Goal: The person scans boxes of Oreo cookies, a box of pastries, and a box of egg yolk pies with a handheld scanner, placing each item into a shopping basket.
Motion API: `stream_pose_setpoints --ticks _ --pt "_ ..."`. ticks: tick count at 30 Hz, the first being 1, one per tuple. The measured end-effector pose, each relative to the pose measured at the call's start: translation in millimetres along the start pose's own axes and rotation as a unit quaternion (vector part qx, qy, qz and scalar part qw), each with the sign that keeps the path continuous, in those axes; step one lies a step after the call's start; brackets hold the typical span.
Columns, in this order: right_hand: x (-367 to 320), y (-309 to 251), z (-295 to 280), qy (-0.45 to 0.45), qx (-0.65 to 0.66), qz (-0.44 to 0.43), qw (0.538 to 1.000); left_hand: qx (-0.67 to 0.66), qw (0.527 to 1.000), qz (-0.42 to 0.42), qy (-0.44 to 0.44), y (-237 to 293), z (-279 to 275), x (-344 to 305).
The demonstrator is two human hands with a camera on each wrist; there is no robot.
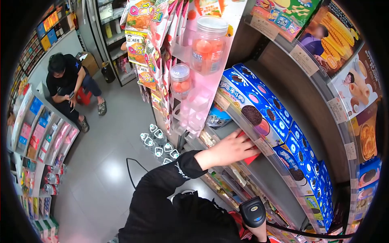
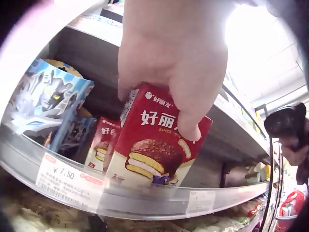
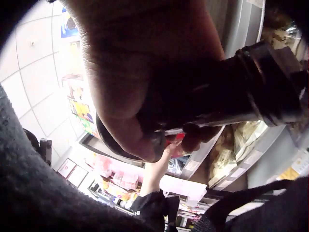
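The left hand (image 1: 231, 150) reaches into a lower shelf and grips a red box (image 2: 157, 137) from above, thumb on its front face, as the left wrist view shows. The box leans slightly behind the clear shelf lip. Another red box (image 2: 102, 140) stands just behind it to the left. In the head view the right hand (image 1: 258, 231) holds a black handheld scanner (image 1: 253, 211) at the bottom; in the right wrist view the right hand (image 3: 130, 82) has its fingers curled round the dark handle (image 3: 207, 92).
Blue cookie boxes (image 1: 279, 117) line the shelf above. Clear jars (image 1: 208, 44) and hanging snack bags (image 1: 139, 44) are left of it. A black cable (image 1: 312, 235) runs from the scanner. A seated person (image 1: 67, 83) is at the far left; bottles (image 1: 158, 141) stand on the floor.
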State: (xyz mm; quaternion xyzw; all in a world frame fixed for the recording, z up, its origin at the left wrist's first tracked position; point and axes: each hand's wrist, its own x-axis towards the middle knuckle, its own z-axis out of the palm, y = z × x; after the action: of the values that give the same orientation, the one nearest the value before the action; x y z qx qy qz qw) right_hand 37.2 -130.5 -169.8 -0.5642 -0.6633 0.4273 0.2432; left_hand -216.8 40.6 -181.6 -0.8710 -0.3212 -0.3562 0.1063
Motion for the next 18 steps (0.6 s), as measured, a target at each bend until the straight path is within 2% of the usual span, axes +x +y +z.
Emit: stream_pose_setpoints --ticks 2,4,6,8,12,13,15,16,17,18 --pt "1.7 -4.8 2.3 -0.004 0.007 0.011 1.0 -0.009 1.0 -0.017 0.008 -6.1 5.8 4.3" --pt "2.1 -4.2 2.7 -0.011 0.014 0.022 1.0 -0.037 0.994 -0.102 0.0 -7.8 10.1 7.4" --pt "2.4 4.4 1.2 -0.018 0.011 -0.006 1.0 -0.014 0.993 -0.114 0.022 -2.2 16.1 9.6" --pt "1.4 5.1 0.1 -0.021 0.018 0.011 1.0 -0.074 0.977 -0.2 0.006 13.5 13.0 14.7" --pt "2.1 -5.0 1.8 -0.021 0.052 0.056 0.997 -0.102 0.965 -0.232 0.066 18.3 36.4 17.2" --pt "2.9 -4.8 0.7 -0.016 0.052 0.057 0.997 -0.093 0.963 -0.226 0.111 16.6 37.5 17.9" --pt "2.3 -3.8 -2.3 -0.05 -0.011 0.011 0.999 -0.1 0.961 -0.229 0.121 8.0 42.8 17.4" --pt "1.9 -6.5 -1.0 -0.044 -0.009 0.013 0.999 -0.102 0.958 -0.235 0.132 2.9 44.3 18.0" --pt "1.7 -11.7 2.6 -0.015 0.019 0.014 1.0 -0.077 0.954 -0.227 0.18 -1.1 41.7 20.5" --pt "-1.0 -13.8 4.7 0.015 0.047 0.016 0.999 -0.082 0.956 -0.22 0.176 -4.7 43.0 21.1"
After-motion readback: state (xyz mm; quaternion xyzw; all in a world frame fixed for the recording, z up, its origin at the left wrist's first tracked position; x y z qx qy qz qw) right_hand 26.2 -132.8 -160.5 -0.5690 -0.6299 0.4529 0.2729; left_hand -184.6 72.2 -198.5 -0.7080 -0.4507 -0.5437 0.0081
